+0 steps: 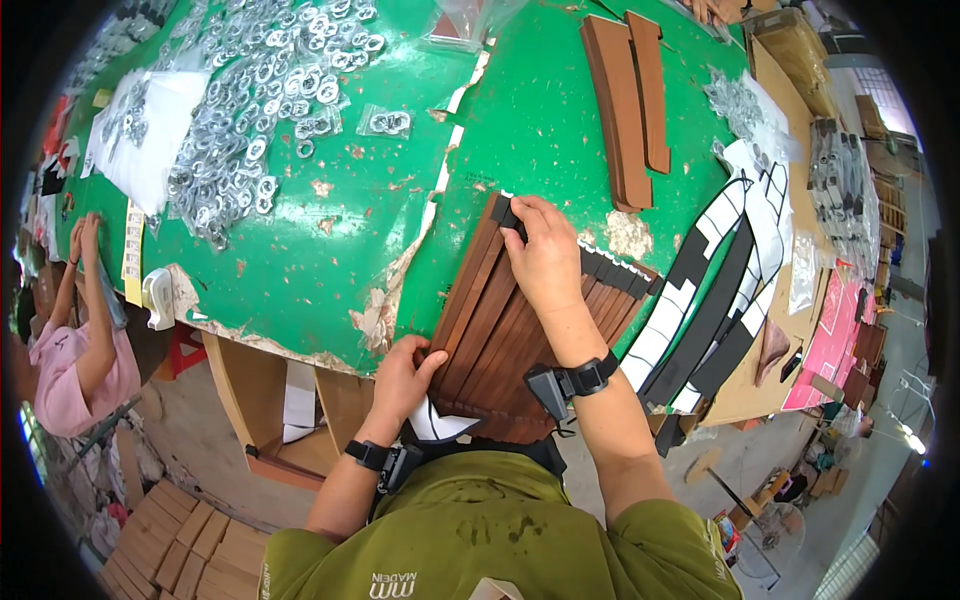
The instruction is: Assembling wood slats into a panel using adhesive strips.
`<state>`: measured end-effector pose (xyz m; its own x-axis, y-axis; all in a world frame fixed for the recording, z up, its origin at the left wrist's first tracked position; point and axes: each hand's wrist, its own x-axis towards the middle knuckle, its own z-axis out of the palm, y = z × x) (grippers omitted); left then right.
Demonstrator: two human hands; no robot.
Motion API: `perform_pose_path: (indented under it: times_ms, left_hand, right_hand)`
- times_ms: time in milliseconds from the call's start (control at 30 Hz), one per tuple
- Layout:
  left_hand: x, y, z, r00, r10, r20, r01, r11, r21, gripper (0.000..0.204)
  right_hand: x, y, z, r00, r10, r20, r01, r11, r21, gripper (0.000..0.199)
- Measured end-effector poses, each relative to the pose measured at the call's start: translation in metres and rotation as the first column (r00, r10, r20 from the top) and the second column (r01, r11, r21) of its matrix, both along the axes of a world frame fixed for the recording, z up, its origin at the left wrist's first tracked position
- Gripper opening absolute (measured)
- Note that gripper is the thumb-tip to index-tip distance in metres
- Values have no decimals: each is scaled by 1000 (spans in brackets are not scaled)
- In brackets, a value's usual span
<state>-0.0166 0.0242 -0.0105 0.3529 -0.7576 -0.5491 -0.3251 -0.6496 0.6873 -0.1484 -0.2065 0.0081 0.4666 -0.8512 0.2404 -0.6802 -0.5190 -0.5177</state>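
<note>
A row of brown wood-look slats [489, 335] lies side by side at the table's near edge, in front of my body. Black pads [610, 272] with white edges cover the far ends of several of them. My right hand [547, 255] pinches a small black pad [505, 212] at the far end of the leftmost slat. Closer to me, my left hand [402, 382] grips the near left side of that slat, thumb against its edge. Black strips [700, 300] with white backing lie just right of the row.
Small bagged metal rings [250, 110] are heaped across the green table [330, 260] on the left. Two brown slat stacks [618, 110] lie at the far right. A white tape dispenser [158, 298] sits at the left edge, where a person in pink [85, 365] works. Cardboard [765, 365] borders the right.
</note>
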Motion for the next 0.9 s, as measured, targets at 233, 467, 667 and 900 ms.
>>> perform_pose_path:
  times_ms: [233,467,667,900]
  left_hand:
    - [1,4,-7,998,0,-67,0,1000,-5,36]
    - [1,7,-15,991,38,-130,-41,999,-23,35]
    - [3,5,-15,993,37,-116,-41,998,-37,36]
    - [3,9,-20,993,44,-110,-52,996,-76,45]
  right_hand:
    - [-1,2,1,997,-72,-26,75,985,155,48]
    - [-2,-5,6,995,-29,-96,36,997,74,56]
    - [3,0,7,976,-30,-218,57,991,119,61]
    - [-1,1,4,996,-83,-35,87,988,124,67]
